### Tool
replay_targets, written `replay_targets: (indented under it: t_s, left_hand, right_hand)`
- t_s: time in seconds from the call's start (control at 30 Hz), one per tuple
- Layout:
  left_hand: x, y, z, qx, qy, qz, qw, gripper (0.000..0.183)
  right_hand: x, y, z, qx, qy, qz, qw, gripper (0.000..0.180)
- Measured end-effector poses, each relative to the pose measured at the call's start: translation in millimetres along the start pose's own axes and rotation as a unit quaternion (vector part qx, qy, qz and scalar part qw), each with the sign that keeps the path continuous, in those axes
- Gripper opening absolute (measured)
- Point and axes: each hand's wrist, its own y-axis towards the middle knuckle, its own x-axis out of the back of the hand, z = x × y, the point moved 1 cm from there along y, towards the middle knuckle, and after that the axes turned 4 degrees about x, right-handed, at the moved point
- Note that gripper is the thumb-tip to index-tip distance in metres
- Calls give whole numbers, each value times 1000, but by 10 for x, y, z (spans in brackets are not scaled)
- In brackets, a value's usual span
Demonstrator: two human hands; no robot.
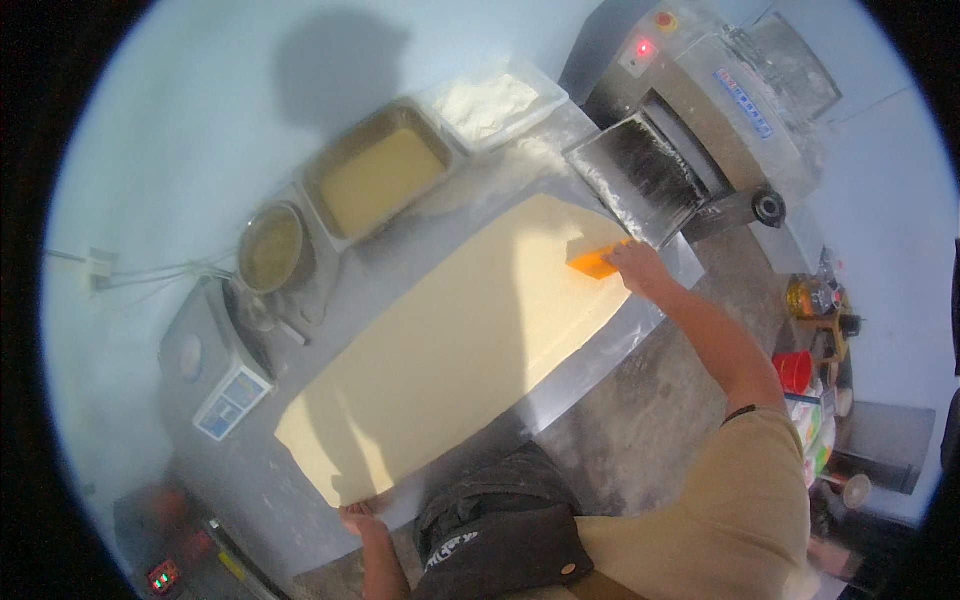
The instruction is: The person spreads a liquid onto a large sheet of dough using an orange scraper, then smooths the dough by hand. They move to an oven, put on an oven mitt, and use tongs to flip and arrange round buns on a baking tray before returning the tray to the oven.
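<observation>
A long, pale sheet of dough (442, 345) lies flat across the metal worktable (570, 390), running from lower left to upper right. In my right hand (641, 271) is an orange plastic dough scraper (596, 261), held over the right end of the sheet. The scraper throws a small shadow on the dough, and I cannot tell whether its edge touches it. My left hand (360, 517) is at the near left corner of the sheet, its fingers pinching the edge. The fingertips there are partly hidden.
Along the back stand a metal bowl (271, 247), a rectangular pan with yellowish contents (450, 154) and a flour-filled tub (551, 97). A digital scale (232, 401) sits at left. Upper right, a dough-sheeting machine (720, 135) with a floury tray (637, 176) borders the table.
</observation>
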Motion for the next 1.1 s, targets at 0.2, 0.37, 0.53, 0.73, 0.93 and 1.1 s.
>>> replay_targets:
  t_s: [0.2,0.37,0.53,0.73,0.93,1.1]
  left_hand:
    - [49,23,30,-7,3,16,1000,70]
    - [120,102,58,1,-24,-4,1000,68]
    - [94,62,25,15,15,-1,1000,63]
    - [62,-6,-4,30,-51,18,998,60]
    - [77,116,-57,27,-66,22,997,46]
    - [119,137,-240,24,-61,89,994,35]
  right_hand:
    - [-7,-476,197,-71,117,79,987,28]
    - [16,-292,163,-266,198,-28,943,32]
    - [-64,58,23,-361,198,21,911,43]
    - [-236,51,386,-315,177,-53,931,33]
    - [-108,0,1197,-312,186,-14,931,38]
    - [93,79,2545,-287,178,-33,941,34]
